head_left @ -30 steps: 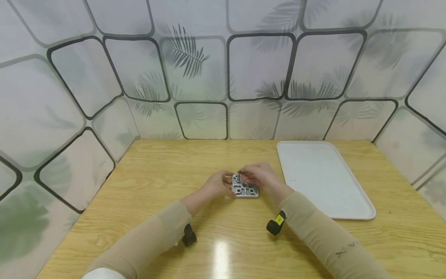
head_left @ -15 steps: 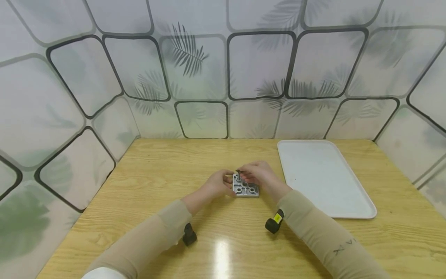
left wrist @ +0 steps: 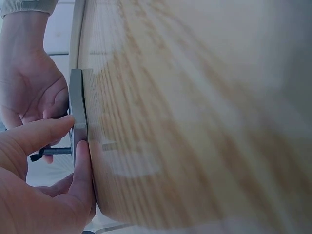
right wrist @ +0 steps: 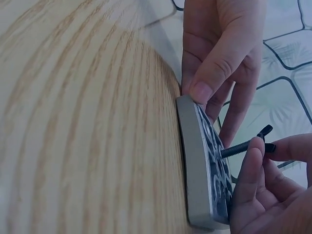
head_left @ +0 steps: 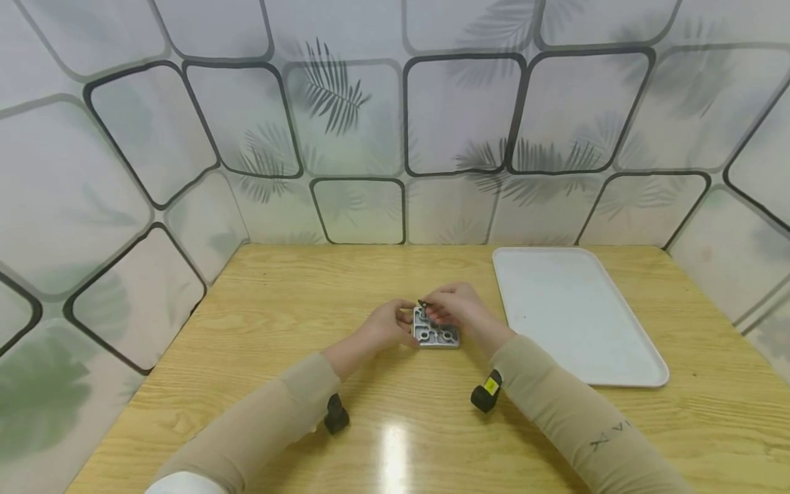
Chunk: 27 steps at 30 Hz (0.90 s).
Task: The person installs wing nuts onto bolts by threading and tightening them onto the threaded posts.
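Screw (right wrist: 236, 149) (standing in plate (head_left: 437, 335)) is pinched by right hand (head_left: 459, 306); left hand (head_left: 386, 325) grips plate.

Your head camera looks forward and down from well back, catching your sleeves (head_left: 253, 422), the table (head_left: 302, 281), tray (head_left: 574, 315) and wall (head_left: 459, 116). Your left wrist camera (head_left: 336, 416) sits close, low along the table, picture on its side, facing your right hand (left wrist: 35, 90) past the metal plate (left wrist: 78, 100). Your right wrist camera (head_left: 485, 398), also close, low and sideways, faces your left hand (right wrist: 224, 63). All three share metal plate, bolt (right wrist: 236, 149), both hands.
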### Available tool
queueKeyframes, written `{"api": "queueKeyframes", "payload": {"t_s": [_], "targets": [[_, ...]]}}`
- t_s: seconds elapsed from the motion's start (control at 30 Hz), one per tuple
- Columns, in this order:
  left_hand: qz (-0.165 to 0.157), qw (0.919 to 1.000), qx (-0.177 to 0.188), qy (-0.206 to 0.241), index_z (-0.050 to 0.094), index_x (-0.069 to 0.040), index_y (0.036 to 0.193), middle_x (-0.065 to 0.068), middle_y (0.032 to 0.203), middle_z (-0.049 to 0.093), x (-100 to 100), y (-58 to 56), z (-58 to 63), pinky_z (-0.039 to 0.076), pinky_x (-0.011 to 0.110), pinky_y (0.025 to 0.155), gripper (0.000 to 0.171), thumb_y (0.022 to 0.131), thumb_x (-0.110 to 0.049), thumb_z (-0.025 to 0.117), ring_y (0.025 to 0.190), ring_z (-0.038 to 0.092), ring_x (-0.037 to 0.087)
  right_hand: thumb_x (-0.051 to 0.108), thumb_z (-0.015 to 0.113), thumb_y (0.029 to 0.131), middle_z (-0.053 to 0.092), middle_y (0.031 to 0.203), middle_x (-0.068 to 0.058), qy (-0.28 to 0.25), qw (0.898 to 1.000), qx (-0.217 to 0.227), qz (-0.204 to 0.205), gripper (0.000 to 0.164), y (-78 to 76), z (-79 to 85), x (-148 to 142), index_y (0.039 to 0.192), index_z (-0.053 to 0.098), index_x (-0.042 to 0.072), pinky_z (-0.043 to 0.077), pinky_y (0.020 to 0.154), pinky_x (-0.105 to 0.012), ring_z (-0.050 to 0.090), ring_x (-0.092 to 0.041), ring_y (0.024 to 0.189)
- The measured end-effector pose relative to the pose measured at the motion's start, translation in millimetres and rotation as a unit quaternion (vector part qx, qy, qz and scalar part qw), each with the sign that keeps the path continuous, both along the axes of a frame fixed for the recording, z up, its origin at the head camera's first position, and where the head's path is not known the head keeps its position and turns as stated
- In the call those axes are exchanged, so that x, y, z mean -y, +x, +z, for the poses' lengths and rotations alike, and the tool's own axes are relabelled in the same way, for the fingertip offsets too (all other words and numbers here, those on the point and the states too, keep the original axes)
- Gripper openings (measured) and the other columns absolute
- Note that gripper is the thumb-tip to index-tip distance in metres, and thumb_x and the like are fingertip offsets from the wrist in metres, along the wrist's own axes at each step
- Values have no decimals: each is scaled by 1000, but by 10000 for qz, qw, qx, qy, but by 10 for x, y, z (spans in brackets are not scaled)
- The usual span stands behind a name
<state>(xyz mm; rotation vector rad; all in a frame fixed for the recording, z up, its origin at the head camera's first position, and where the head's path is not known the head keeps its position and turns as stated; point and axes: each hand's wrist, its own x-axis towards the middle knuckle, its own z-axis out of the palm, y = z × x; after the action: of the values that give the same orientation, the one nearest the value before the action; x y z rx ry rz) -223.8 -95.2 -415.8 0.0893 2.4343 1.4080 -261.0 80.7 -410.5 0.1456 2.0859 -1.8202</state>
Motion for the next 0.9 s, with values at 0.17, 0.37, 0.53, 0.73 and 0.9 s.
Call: {"api": "queueKeyframes", "payload": {"t_s": [0.17,0.37,0.53,0.73,0.9], "targets": [[3,10000,49,16,53,1,150,18,123,68,-7,-3,3,60,35,97,82,76,8,88,106,68,25,9,66,99,66,65,4,155,9999,1,3,31,-6,3,6,121,70,-13,53,53,-14,61,-3,54],[-42,10000,9,22,53,2,150,19,123,68,-3,-1,9,60,35,98,82,75,8,87,106,69,25,10,66,99,68,67,3,241,9996,-53,143,34,-1,-7,8,123,69,-15,56,56,-14,64,-4,57],[-17,10000,37,41,54,2,150,18,122,69,3,1,2,60,35,97,82,75,8,87,105,69,25,11,64,101,69,71,2,340,9990,-90,277,36,4,-6,6,126,67,-15,57,60,-15,65,-3,60],[-19,10000,40,43,54,1,150,18,122,69,3,3,6,60,35,97,81,76,8,87,104,69,24,11,67,100,74,81,-5,563,9971,-354,360,33,17,-4,-19,123,70,-13,60,65,-18,67,-6,67],[-20,10000,48,19,54,1,150,18,123,68,12,1,3,60,35,97,81,77,7,88,105,68,24,15,71,100,78,116,-15,1521,9793,-1182,616,25,28,-30,-57,117,77,-1,62,87,-31,73,-19,92]]}}
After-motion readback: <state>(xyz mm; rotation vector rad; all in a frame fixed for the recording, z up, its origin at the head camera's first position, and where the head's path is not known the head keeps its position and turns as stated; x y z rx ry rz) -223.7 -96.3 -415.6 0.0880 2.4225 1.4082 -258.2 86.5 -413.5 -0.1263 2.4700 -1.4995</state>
